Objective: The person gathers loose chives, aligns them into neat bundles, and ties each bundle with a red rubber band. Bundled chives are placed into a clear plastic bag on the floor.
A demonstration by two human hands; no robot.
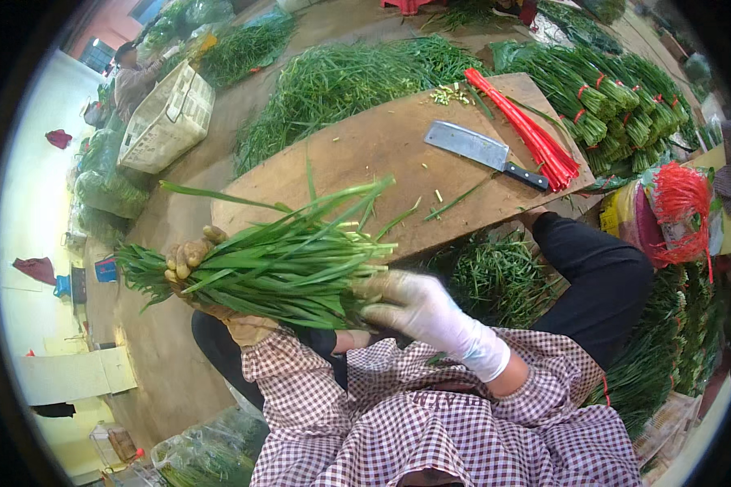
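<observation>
My left hand [189,259], in a soiled glove, is closed around a bunch of green garlic chives [280,262] near its leafy end. At the pale cut ends is my right hand [402,301], in a white glove; its fingers are blurred and partly hidden by the stalks, so its hold is unclear. The bunch lies across above my lap, by the near edge of a wooden board [353,164]. On the board rest a cleaver [469,144] with a black handle and a bundle of red plastic ties [524,131]. Small cut stalk pieces [451,94] lie scattered there.
Loose chives [347,79] are heaped behind the board. Tied bunches [609,109] are stacked at the right, above a bag with red strands [682,207]. More greens [493,274] lie under the board. At the far left, a person [134,79] is beside a white plastic crate [170,119].
</observation>
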